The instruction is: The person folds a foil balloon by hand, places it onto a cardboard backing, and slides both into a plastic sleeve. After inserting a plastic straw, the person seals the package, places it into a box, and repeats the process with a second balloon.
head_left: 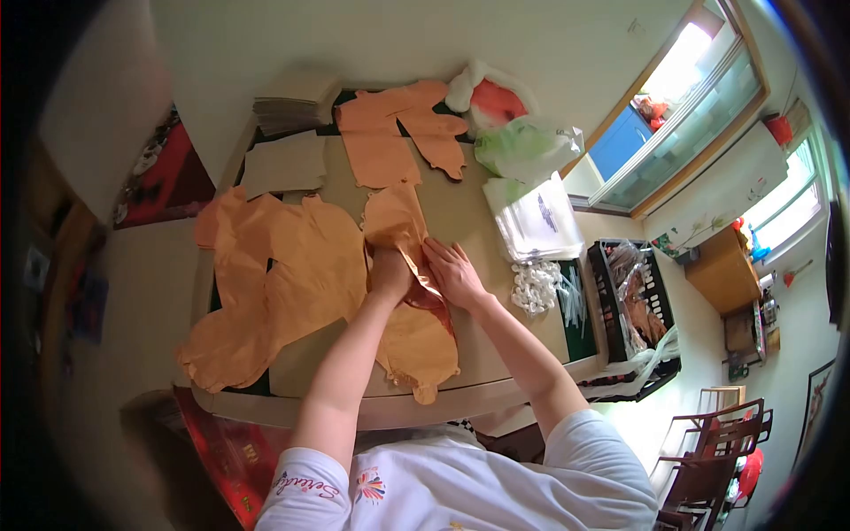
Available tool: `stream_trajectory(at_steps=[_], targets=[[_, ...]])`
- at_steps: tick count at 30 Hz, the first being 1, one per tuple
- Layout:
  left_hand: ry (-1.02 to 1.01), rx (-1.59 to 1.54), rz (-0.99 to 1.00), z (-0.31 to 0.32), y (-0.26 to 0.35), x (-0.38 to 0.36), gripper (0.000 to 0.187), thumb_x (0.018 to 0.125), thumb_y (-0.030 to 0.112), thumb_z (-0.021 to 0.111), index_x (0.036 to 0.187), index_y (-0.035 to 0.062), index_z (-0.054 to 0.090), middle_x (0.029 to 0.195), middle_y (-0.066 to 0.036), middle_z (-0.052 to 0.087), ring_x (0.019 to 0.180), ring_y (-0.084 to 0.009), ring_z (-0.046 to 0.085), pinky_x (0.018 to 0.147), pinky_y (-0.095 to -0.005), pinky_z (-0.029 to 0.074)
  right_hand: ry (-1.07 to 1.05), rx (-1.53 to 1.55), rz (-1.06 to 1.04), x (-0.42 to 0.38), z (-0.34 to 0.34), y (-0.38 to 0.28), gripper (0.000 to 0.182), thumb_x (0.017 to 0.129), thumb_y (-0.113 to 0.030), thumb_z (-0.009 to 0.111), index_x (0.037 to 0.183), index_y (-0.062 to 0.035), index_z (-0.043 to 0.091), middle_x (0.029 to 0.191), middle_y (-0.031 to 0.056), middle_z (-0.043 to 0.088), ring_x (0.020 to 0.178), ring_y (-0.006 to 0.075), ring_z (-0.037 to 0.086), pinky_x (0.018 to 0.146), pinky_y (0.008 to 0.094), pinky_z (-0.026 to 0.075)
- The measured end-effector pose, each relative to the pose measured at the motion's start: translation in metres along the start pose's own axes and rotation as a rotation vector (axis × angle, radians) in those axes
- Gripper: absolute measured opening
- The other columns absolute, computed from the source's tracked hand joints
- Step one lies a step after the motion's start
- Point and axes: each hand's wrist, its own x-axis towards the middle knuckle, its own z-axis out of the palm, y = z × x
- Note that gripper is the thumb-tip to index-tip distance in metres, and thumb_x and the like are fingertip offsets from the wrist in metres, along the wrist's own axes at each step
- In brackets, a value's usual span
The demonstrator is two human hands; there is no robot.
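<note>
mid-table (462, 211), the left hand (390, 272) reaches inside the orange foil piece (419, 343), its fingers hidden, grip unclear; the right hand (455, 276) lies, fingers extended, at its three o'clock edge.

The orange film (421, 336) is thin, crinkled and long, and lies lengthwise near the middle of the table (462, 211), its narrower end pointing away from the person. Midway along, it is raised and parted, with a shiny, creased edge standing up and a darker reddish patch showing below. Its near end spreads flat into a wide rounded shape with small tabs.
</note>
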Motion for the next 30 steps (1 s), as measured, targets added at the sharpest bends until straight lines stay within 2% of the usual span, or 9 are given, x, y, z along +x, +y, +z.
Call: stream_trajectory(at_steps=[1, 3, 4, 7, 8, 11, 12, 21, 30], targets=[[0.119, -0.007, -0.019, -0.005, 0.003, 0.005, 0.034, 0.087, 0.013, 0.053, 0.117, -0.0018, 0.047, 0.116, -0.027, 0.052, 0.108, -0.0419, 0.050, 0.091, -0.0479, 0.041, -0.010, 0.004, 0.007, -0.001, 0.000, 0.001, 0.043, 0.093, -0.017, 0.049, 0.134, -0.0042, 0.048, 0.142, 0.0119, 0.045, 0.133, 0.0288, 0.040, 0.110, 0.0483, 0.029], [0.298, -0.337, -0.353, -0.030, 0.017, 0.013, 0.022, 0.086, 0.005, 0.051, 0.105, -0.0028, 0.048, 0.102, -0.026, 0.052, 0.098, -0.0409, 0.050, 0.084, -0.0496, 0.039, -0.025, 0.015, 0.018, -0.001, 0.001, 0.001, 0.044, 0.093, -0.018, 0.047, 0.135, -0.0048, 0.047, 0.144, 0.0107, 0.043, 0.135, 0.0276, 0.037, 0.111, 0.0481, 0.028], [0.472, -0.326, -0.200, -0.029, 0.014, 0.018, 0.013, 0.086, 0.004, 0.049, 0.098, -0.0012, 0.048, 0.097, -0.022, 0.052, 0.098, -0.0390, 0.050, 0.084, -0.0501, 0.039, -0.042, 0.030, 0.037, 0.000, -0.002, -0.002, 0.044, 0.093, -0.018, 0.047, 0.135, -0.0050, 0.047, 0.145, 0.0106, 0.042, 0.135, 0.0275, 0.037, 0.112, 0.0486, 0.025], [0.179, -0.101, 0.290, -0.047, 0.041, 0.008, 0.013, 0.086, 0.007, 0.051, 0.096, -0.0003, 0.048, 0.098, -0.020, 0.052, 0.098, -0.0375, 0.050, 0.084, -0.0501, 0.038, -0.047, 0.036, 0.048, -0.001, 0.000, -0.001, 0.044, 0.092, -0.017, 0.047, 0.135, -0.0047, 0.047, 0.145, 0.0106, 0.042, 0.136, 0.0273, 0.036, 0.112, 0.0484, 0.025], [-0.196, 0.049, 0.275, -0.056, 0.048, 0.001, 0.023, 0.088, 0.012, 0.053, 0.108, 0.0004, 0.053, 0.114, -0.019, 0.053, 0.111, -0.0355, 0.049, 0.093, -0.0498, 0.038, -0.042, 0.025, 0.032, -0.001, 0.002, 0.001, 0.045, 0.092, -0.017, 0.048, 0.135, -0.0046, 0.047, 0.145, 0.0105, 0.042, 0.136, 0.0272, 0.036, 0.113, 0.0484, 0.024], [-0.229, 0.192, 0.412, -0.026, 0.021, -0.038, 0.033, 0.086, 0.012, 0.056, 0.117, 0.0027, 0.056, 0.127, -0.020, 0.052, 0.125, -0.0361, 0.043, 0.105, -0.0510, 0.031, -0.042, 0.040, 0.014, -0.001, 0.003, 0.004, 0.046, 0.092, -0.017, 0.048, 0.136, -0.0047, 0.046, 0.146, 0.0107, 0.041, 0.136, 0.0272, 0.035, 0.113, 0.0489, 0.024], [-0.327, 0.202, 0.341, -0.026, 0.018, -0.045, 0.035, 0.088, 0.016, 0.055, 0.122, 0.0044, 0.055, 0.134, -0.019, 0.048, 0.130, -0.0335, 0.040, 0.109, -0.0516, 0.027, -0.027, 0.044, 0.011, 0.001, 0.002, 0.004, 0.045, 0.091, -0.014, 0.049, 0.135, -0.0049, 0.048, 0.144, 0.0117, 0.042, 0.135, 0.0278, 0.037, 0.112, 0.0488, 0.025], [-0.290, 0.295, 0.419, -0.031, 0.016, -0.051, 0.035, 0.090, 0.020, 0.053, 0.123, 0.0079, 0.056, 0.132, -0.015, 0.051, 0.128, -0.0327, 0.043, 0.105, -0.0517, 0.032, -0.011, 0.241, -0.153, -0.045, -0.022, -0.005, 0.033, 0.084, -0.003, 0.055, 0.117, -0.0041, 0.061, 0.129, 0.0142, 0.056, 0.127, 0.0308, 0.047, 0.108, 0.0462, 0.035], [-0.343, 0.313, 0.378, -0.032, 0.020, -0.051, 0.039, 0.091, 0.023, 0.052, 0.127, 0.0082, 0.055, 0.135, -0.014, 0.048, 0.131, -0.0305, 0.039, 0.109, -0.0519, 0.029, -0.218, 0.206, -0.255, -0.136, -0.061, -0.035, 0.053, 0.073, 0.001, 0.055, 0.125, -0.0061, 0.057, 0.136, 0.0100, 0.052, 0.133, 0.0248, 0.042, 0.112, 0.0449, 0.032]])
